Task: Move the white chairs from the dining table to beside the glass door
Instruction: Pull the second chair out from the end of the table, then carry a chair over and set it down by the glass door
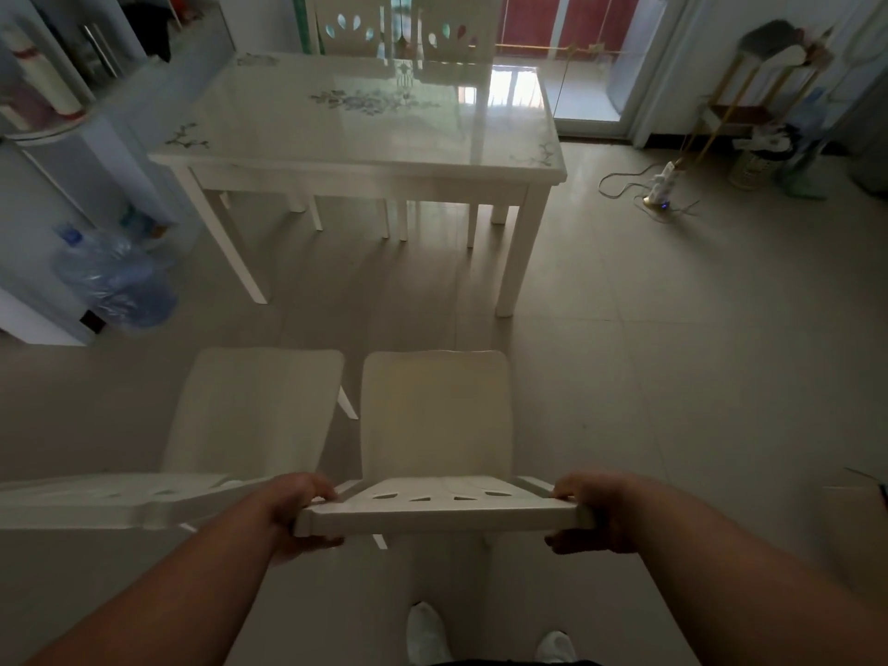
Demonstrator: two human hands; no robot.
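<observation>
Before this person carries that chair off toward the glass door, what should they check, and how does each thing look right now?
1. Left hand gripping the held chair backrest corner: ok.
2. Right hand gripping the opposite corner: ok.
3. Clearance from the second chair close on the left: not ok, tight; contact cannot be told.
4. Floor toward the glass door: not ok, a power strip and cord lie near the route.
5. Dining table ahead: ok, open floor lies between.
6. Chair legs off the floor: cannot tell.
</observation>
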